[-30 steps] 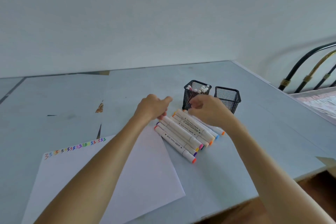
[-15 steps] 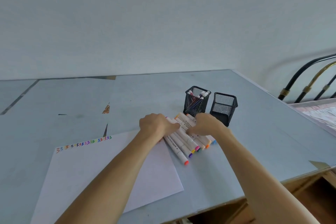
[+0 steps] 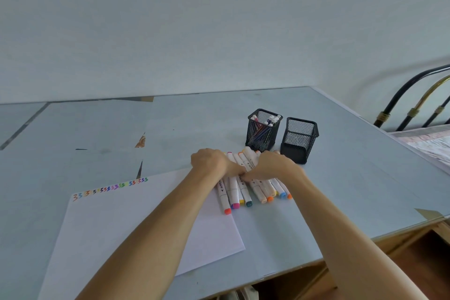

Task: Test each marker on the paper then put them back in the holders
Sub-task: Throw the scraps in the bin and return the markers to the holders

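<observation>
Nine-odd white, colour-capped markers, side by side

Count, head view:
- Mesh holders: 2. Left holder contains markers, number not resolvable; right holder shows none.
- Loose markers on table: 8 coloured near ends visible; hands cover part of the row.
- Paper sheets: 1.
- Hands: 2.

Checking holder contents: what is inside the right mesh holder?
The right mesh holder looks empty through its mesh; its floor is hidden. The left holder holds markers.
</observation>
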